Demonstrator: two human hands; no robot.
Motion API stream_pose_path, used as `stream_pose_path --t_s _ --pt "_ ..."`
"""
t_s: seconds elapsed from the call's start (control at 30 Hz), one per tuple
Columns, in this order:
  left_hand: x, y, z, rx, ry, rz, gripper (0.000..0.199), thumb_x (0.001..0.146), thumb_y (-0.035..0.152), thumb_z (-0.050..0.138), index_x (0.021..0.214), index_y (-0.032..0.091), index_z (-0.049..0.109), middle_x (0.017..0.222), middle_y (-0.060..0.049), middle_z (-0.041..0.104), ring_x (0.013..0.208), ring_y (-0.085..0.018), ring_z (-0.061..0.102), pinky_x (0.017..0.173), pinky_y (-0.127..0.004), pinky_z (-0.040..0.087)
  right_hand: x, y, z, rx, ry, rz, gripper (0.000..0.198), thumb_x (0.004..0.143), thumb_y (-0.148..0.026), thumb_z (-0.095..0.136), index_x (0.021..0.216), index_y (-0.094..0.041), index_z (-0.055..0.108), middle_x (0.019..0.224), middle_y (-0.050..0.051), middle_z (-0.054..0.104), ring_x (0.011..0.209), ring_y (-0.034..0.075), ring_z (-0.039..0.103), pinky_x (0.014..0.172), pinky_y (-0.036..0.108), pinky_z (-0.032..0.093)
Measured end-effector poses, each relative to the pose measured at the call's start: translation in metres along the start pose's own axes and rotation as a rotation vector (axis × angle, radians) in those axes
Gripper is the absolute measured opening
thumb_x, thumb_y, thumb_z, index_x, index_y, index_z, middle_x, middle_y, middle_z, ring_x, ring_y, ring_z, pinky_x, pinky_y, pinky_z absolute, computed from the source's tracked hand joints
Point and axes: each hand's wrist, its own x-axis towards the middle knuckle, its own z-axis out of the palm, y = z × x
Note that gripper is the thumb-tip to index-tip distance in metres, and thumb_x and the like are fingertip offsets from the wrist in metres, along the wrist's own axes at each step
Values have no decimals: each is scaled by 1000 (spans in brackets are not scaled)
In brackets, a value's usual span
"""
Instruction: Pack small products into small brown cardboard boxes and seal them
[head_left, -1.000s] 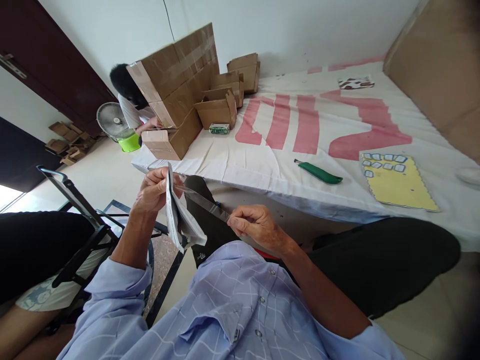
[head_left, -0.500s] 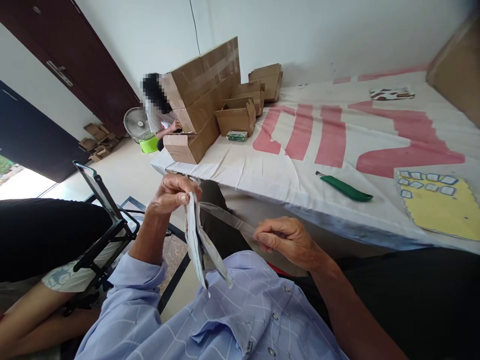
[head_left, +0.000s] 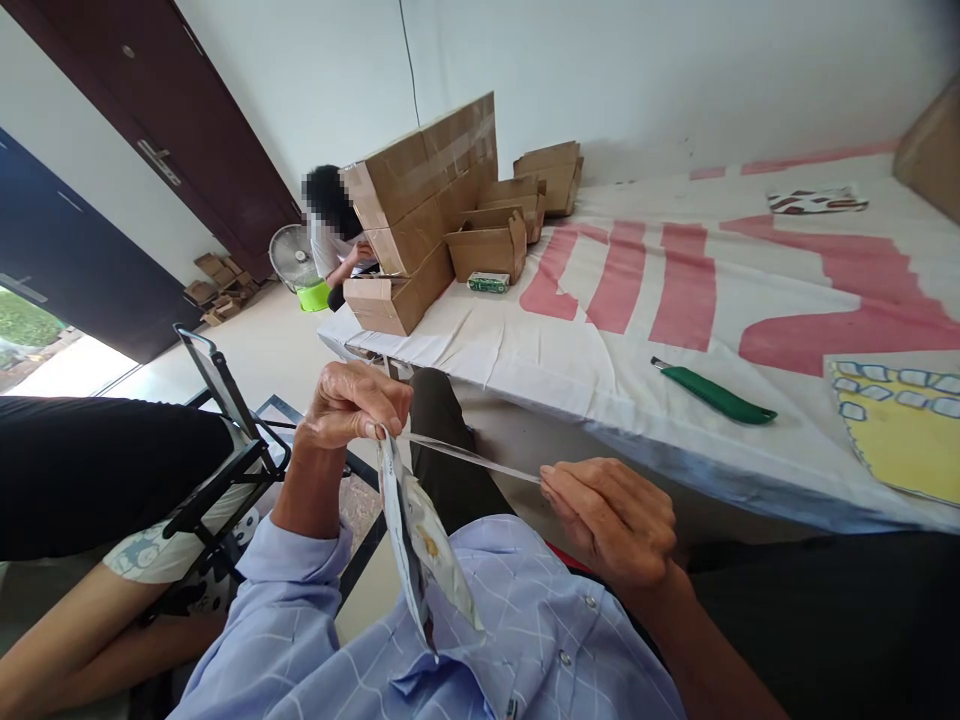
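Note:
My left hand [head_left: 352, 405] pinches the top end of some thin white packets [head_left: 431, 545], which hang down in front of my shirt. Printing shows on their sides, too small to read. From that pinched end a clear strip of tape [head_left: 476, 460] runs across to my right hand [head_left: 611, 515], whose thumb and fingers close on its other end. The strip is stretched taut and slants slightly down to the right. On the table to the right lies a green-handled cutter [head_left: 716, 393], apart from both hands.
The table [head_left: 480, 365] has a white cloth with red markings. Stacked cardboard boxes [head_left: 427, 190], open cartons [head_left: 487, 245], a small green box [head_left: 489, 283] and a yellow sheet [head_left: 900, 430] rest on it. Another person [head_left: 330, 230] crouches behind the boxes near a fan [head_left: 294, 255]. A folding chair [head_left: 225, 430] stands left.
My right hand has moved a little right, and the strip between my hands looks longer and narrower. The packets hang slightly lower. The camera view has shifted somewhat.

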Motion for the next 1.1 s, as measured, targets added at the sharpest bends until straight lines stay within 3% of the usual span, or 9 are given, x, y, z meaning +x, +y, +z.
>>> stream_pose_path --t_s 0.1,0.3,0.43,0.53,0.6,0.73,0.9,0.97,1.1 --pt "-2 0 1 -15 64 9 53 67 70 96 56 23 75 43 -4 56 35 -16 50 42 -32 45 -4 -7 4 -12 13 -20 26 94 -3 75 115 -18 74 83 4 79 70 17 73 67 30 57" --pt "-2 -2 0 -24 122 56 59 72 71 92 50 23 67 38 -3 51 33 -15 48 40 -29 42 -3 -27 7 -8 -1 -29 24 94 0 77 109 -18 74 80 3 77 69 16 72 65 29 58" --pt "-6 -14 -7 -54 144 51 74 62 82 90 38 24 51 30 1 38 28 -14 41 37 -29 40 2 -41 1 3 -23 -54 22 91 -1 80 107 -16 76 82 4 78 70 17 73 66 31 60" --pt "-12 -26 -8 -38 239 48 83 50 92 87 34 25 40 27 4 26 26 -14 36 36 -30 38 4 -44 -3 64 -59 -63 19 92 -2 79 105 -15 78 84 6 80 74 19 76 67 33 61" --pt "-15 -34 -7 -68 286 102 83 53 91 86 34 25 40 28 5 24 26 -14 35 38 -31 39 6 -41 -4 101 -64 -47 21 91 -1 79 104 -17 78 83 5 80 71 19 75 66 33 61" --pt "-11 -46 -9 -138 186 154 74 56 83 91 36 26 48 33 2 33 31 -14 41 41 -32 43 8 -28 -6 118 -75 -5 28 90 1 80 109 -20 78 82 3 79 69 18 74 65 32 62" --pt "-7 -46 -7 -140 183 -3 76 42 83 96 33 25 47 37 0 39 34 -15 45 39 -34 43 8 -19 -13 64 -93 37 32 91 -1 80 113 -25 79 81 1 80 68 19 75 65 33 63" --pt "-9 -42 -2 -122 203 -22 75 47 82 95 34 25 48 40 -2 45 36 -15 46 40 -34 44 7 -19 -13 58 -97 31 31 90 0 80 111 -23 78 81 2 79 68 18 75 65 32 63" --pt "-13 -35 9 -60 370 70 63 66 71 94 44 23 60 46 -3 56 41 -15 51 46 -32 49 5 -25 -7 92 -128 43 24 92 1 78 103 -20 75 79 3 78 66 16 73 63 29 60"
